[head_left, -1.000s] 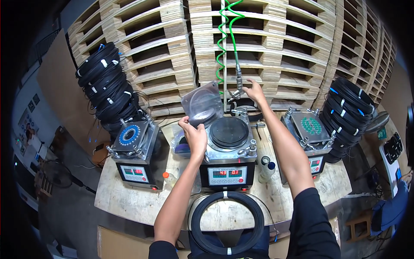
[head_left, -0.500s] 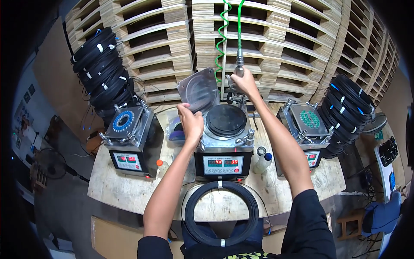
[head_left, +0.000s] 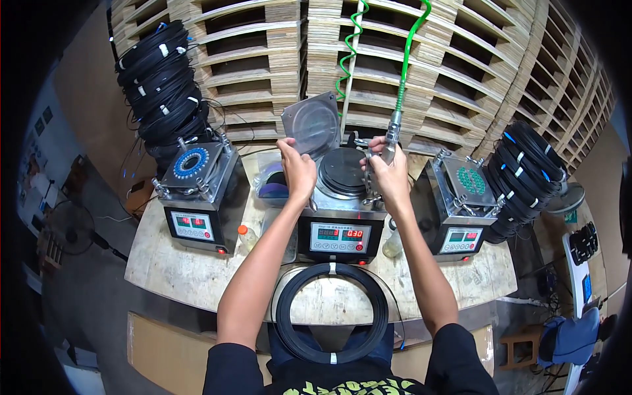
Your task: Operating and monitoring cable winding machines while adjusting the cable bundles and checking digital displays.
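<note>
Your right hand (head_left: 391,175) is clasping the gun (head_left: 389,151), long axis running toward 12 o'clock; your left hand (head_left: 299,172) is touching the plate (head_left: 313,126) at 1 o'clock, its pinch unclear. The disc (head_left: 342,170) is lying between, at the right hand's 9 o'clock.

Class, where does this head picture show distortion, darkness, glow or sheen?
Head view, edges: the front edge of the wooden table bows, corners fall black; head view, centre: red digits glow on the middle control panel, and the raised plate has pale sheen.
</note>
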